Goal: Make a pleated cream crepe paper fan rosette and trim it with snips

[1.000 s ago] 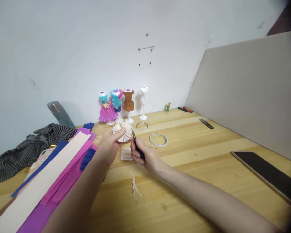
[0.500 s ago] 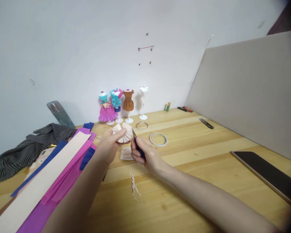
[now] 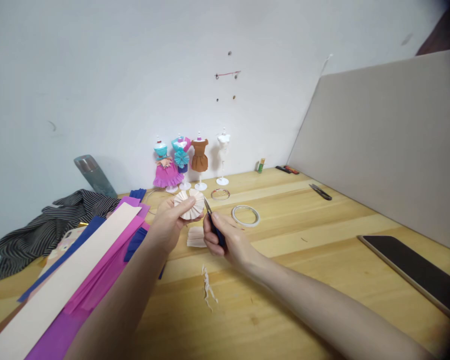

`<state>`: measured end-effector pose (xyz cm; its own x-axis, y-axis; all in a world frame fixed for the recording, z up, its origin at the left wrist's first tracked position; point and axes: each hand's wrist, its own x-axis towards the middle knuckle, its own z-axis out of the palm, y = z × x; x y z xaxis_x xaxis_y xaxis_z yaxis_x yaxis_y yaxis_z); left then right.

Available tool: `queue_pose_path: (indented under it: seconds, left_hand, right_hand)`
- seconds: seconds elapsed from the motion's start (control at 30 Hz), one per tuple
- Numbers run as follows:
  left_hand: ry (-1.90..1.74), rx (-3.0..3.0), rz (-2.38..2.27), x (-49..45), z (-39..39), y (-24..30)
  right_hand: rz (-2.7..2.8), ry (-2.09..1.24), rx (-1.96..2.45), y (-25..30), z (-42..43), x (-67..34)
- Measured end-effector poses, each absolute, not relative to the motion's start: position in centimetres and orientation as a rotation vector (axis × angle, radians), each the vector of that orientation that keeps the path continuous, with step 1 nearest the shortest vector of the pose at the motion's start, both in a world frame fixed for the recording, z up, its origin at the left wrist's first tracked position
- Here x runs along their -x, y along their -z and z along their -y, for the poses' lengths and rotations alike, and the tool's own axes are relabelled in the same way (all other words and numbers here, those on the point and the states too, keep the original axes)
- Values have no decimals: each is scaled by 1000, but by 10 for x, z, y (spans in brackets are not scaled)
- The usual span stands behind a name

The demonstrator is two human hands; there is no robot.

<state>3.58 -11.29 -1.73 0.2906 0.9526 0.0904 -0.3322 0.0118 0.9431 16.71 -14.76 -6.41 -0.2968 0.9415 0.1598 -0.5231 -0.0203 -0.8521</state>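
Pinched between the thumb and fingers of my left hand is a round pleated rosette of pale peach crepe paper, with a notch at its top. My right hand is closed around small dark-handled thread snips. Their blades point up, close to the rosette's right edge; whether they touch it I cannot tell. Below the rosette a folded piece of peach paper lies on the table. Nearer to me are thin curly paper trimmings.
Paper strips in several colours lie at left, before a striped cloth and a bottle. Several small mannequins stand by the wall. A tape roll, another pair of snips and a phone lie at right.
The view has shifted very slightly. Both hands keep nearly the same pose, with the rosette and the snips still held.
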Motion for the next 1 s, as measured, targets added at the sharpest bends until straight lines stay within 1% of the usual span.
queue_pose_path:
  seconds: [0.3, 1.0]
  left_hand:
    - [-1172, -1105, -747, -35, 112, 16]
    - [-1175, -1142, -710, -36, 111, 19]
  right_hand:
    - [1104, -1532, 587, 66, 146, -167]
    - [1030, -1611, 592, 64, 147, -167]
